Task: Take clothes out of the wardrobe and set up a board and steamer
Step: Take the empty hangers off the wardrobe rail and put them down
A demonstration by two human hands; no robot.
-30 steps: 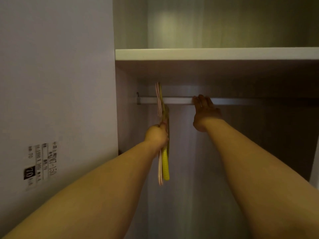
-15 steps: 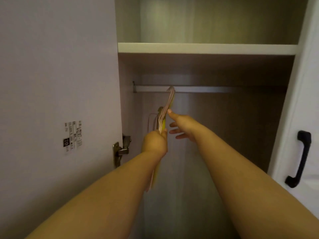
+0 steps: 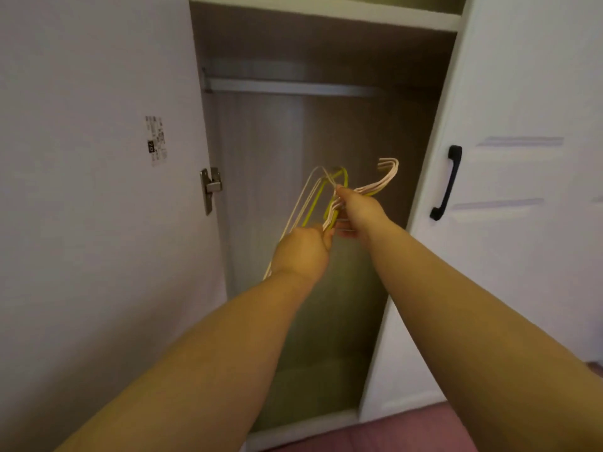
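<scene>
A bundle of thin pink and yellow-green wire hangers [image 3: 329,190] hangs in the air in front of the open wardrobe, off the metal rail [image 3: 287,88]. My left hand [image 3: 303,252] grips the lower part of the bundle. My right hand [image 3: 359,213] holds the hangers near their necks, and the pink hooks [image 3: 390,169] stick out to its upper right. No clothes show on the hangers or inside the wardrobe.
The wardrobe's left door [image 3: 98,190] stands open with a label and a metal hinge [image 3: 210,189]. The right door [image 3: 522,190] carries a black handle [image 3: 447,182]. A shelf [image 3: 326,9] sits above the rail. Reddish floor [image 3: 391,432] lies below.
The hangers came off the rail and down to chest height. My right hand left the rail and took hold of the bundle. The view dropped and pulled back.
</scene>
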